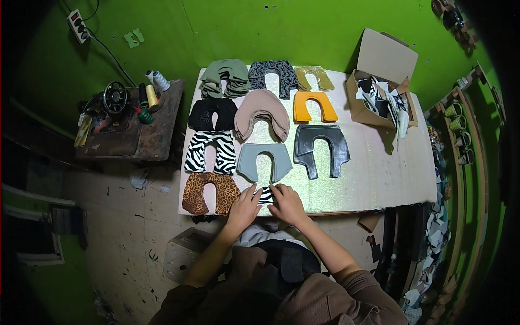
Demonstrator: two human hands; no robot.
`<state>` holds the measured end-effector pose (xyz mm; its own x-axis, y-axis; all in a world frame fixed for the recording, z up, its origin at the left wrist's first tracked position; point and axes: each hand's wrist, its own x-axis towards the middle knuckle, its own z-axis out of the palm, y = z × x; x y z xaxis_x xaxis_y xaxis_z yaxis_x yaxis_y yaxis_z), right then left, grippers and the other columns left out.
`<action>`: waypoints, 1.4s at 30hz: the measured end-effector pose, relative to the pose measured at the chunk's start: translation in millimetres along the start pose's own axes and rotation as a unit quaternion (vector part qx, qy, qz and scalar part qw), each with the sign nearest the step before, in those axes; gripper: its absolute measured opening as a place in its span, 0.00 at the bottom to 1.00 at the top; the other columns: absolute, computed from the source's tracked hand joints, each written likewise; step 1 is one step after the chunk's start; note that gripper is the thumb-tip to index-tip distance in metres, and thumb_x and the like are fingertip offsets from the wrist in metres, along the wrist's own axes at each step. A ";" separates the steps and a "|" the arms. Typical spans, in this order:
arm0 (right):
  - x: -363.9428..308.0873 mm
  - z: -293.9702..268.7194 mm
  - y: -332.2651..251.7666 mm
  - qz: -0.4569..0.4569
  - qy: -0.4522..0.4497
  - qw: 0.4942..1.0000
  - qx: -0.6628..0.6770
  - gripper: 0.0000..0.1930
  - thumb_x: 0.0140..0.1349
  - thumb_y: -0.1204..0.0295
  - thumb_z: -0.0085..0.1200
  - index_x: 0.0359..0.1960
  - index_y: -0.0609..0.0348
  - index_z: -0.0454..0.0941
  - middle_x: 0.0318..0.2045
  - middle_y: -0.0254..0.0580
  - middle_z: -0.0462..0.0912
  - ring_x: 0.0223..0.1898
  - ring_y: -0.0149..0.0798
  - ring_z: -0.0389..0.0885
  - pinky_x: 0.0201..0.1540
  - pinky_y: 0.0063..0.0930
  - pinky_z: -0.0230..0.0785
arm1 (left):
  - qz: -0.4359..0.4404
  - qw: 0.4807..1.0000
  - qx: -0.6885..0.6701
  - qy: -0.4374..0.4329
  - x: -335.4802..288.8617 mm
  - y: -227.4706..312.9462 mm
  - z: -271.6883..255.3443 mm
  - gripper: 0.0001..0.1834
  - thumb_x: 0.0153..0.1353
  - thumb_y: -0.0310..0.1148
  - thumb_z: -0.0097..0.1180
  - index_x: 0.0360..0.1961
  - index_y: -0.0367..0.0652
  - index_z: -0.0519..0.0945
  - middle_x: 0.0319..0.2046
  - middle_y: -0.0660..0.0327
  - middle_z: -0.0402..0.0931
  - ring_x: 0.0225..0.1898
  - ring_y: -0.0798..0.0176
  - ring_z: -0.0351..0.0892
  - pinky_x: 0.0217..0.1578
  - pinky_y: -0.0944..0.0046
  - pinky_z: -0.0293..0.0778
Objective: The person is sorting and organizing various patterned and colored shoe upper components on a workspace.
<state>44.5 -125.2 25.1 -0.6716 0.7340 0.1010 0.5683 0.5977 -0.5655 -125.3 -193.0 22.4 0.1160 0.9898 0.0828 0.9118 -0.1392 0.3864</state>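
At the near edge of the table, a small black-and-white zebra-print piece (265,195) lies between my two hands. My left hand (245,208) has its fingers and thumb at the left end of the piece, and my right hand (287,203) grips its right end. My fingers cover both ends. Just beyond them is a stack of grey-green U-shaped pieces (250,157). Beside my left hand sit leopard-print U-shaped pieces (196,190), with a larger zebra-print stack (224,153) behind them. Dark grey U-shaped pieces (338,149) rest farther right.
More U-shaped stacks stand behind: black (199,115), pink-beige (262,101), orange (310,105), olive (232,70), patterned grey (281,67) and gold (322,79). An open cardboard box (374,115) of scraps stands back right. A sewing machine (115,98) is at left.
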 end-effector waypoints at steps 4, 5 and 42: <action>-13.1 0.1 -3.5 -0.020 0.045 0.998 -0.050 0.26 0.50 0.66 0.55 0.52 0.62 0.68 0.49 0.48 0.70 0.50 0.46 0.68 0.51 0.39 0.60 | 0.043 0.999 0.020 0.021 -10.8 1.3 3.1 0.28 0.54 0.38 0.55 0.55 0.38 0.66 0.57 0.52 0.62 0.58 0.53 0.62 0.56 0.57 0.61; -16.6 1.3 -2.1 -0.044 0.055 0.996 -0.061 0.25 0.52 0.65 0.53 0.53 0.61 0.67 0.52 0.47 0.69 0.53 0.46 0.67 0.54 0.40 0.58 | 0.048 0.998 0.029 0.011 -14.8 1.9 5.9 0.29 0.55 0.40 0.54 0.56 0.37 0.66 0.59 0.52 0.61 0.60 0.54 0.60 0.57 0.56 0.59; -30.8 -283.6 282.5 0.193 0.255 0.928 -0.193 0.38 0.50 0.61 0.58 0.63 0.48 0.55 0.62 0.65 0.47 0.63 0.67 0.44 0.59 0.61 0.45 | 0.081 0.976 -0.149 0.133 289.3 295.3 76.4 0.16 0.52 0.25 0.48 0.45 0.40 0.73 0.36 0.54 0.74 0.38 0.52 0.74 0.40 0.56 0.70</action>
<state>360.6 112.4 94.4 -0.1263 0.9154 0.3822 0.9132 0.2578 -0.3157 207.7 54.6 90.3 0.1075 0.9163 0.3857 0.7301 -0.3361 0.5950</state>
